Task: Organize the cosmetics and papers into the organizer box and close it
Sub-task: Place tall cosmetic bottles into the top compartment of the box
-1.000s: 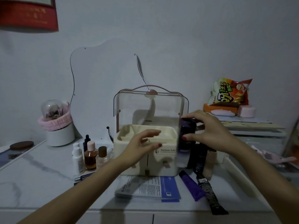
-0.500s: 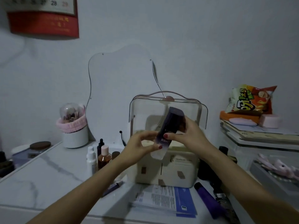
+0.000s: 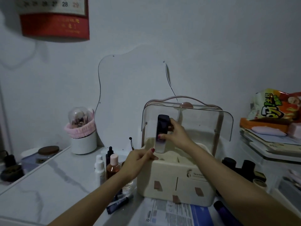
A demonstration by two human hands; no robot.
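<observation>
A cream organizer box stands on the white table with its clear lid raised. My right hand holds a tall bottle with a dark cap and pale base upright, its bottom just inside the box's left rear compartment. My left hand rests on the box's left rim with the thumb near the bottle's base. Printed papers lie in front of the box. A purple tube lies at the right front. Small bottles stand left of the box.
A dark pen lies by my left forearm. Dark jars stand right of the box. A white cup with a pink band holds brushes at the back left. A snack bag tops a stack on the right shelf.
My right hand has carried the bottle from the box's right side over the box, turned it upright and lowered its base into the box. My left hand dropped onto the rim.
</observation>
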